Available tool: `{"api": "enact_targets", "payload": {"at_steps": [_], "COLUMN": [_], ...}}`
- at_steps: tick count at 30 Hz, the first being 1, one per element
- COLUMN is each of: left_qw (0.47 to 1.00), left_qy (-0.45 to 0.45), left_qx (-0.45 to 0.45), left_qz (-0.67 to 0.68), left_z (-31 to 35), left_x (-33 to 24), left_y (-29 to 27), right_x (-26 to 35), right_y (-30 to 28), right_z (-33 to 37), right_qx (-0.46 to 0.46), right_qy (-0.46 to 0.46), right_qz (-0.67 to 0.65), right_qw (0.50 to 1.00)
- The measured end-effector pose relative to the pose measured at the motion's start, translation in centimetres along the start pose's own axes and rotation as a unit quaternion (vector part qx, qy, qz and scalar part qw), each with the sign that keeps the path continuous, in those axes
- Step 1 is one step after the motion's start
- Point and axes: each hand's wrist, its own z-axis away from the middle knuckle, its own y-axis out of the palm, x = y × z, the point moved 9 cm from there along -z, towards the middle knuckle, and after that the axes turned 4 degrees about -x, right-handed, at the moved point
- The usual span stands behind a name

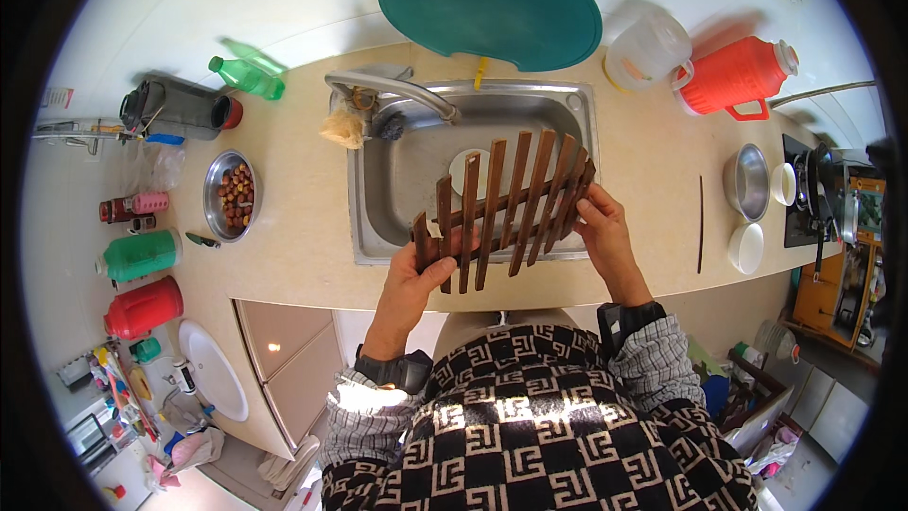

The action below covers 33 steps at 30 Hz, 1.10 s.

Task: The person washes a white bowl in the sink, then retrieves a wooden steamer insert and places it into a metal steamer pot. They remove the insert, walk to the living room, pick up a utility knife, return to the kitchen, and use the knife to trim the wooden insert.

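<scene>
A black-and-beige patterned top (530,416) is filling the nearest ground, at six o'clock on a dial centred on the rack, twelve pointing away from the person. The left hand (407,289), at eight o'clock, is grasping one end of the slatted wooden rack (535,180), its thumb lying over the near side. The right hand (605,227), just past three, is grasping the other end, thumb showing and the rest of its grip partly hidden. The rack itself is hanging over the sink (402,175), tilting so that its left end is sitting closer to the body, with some slat tips reaching past the near rim.

For steady handling, gripping the outer ends firmly seems right, since the slats are fanning loosely in their spacing; evening out the two hands would probably be easing the twist, and staying inward of the near rim would be sparing the tips a knock.

Beyond the slats, a white round object (463,170) is lying in the basin towards ten, partly covered. A steel bowl (212,194) of brown, round pieces is standing on the bench (303,189) at nine, while a thin dark stick (701,224) is lying at three. Farther off, the tap (407,90) is arching near eleven, a red jug (733,80) is standing at two, and a green oval board (490,5) is leaning at twelve.
</scene>
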Motion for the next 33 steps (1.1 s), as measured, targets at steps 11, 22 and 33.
{"api": "enact_targets", "payload": {"at_steps": [11,22,33], "left_qw": [0.991,0.978,0.967], "left_qy": [-0.033,-0.072,-0.095], "left_qx": [0.018,-0.016,-0.031], "left_qz": [0.132,0.193,0.235], "left_z": [-2.5,-3.2,-3.7], "left_x": [2.7,4.7,6.8], "left_y": [1.5,1.3,0.9], "right_x": [1.3,1.2,0.5], "right_y": [-2.6,-3.4,-3.7], "right_z": [1.0,0.5,0.3], "right_qx": [-0.003,0.007,0.018], "right_qy": [-0.013,0.014,0.039], "right_qz": [0.03,-0.009,-0.011], "right_qw": [0.999,1.0,0.999]}}
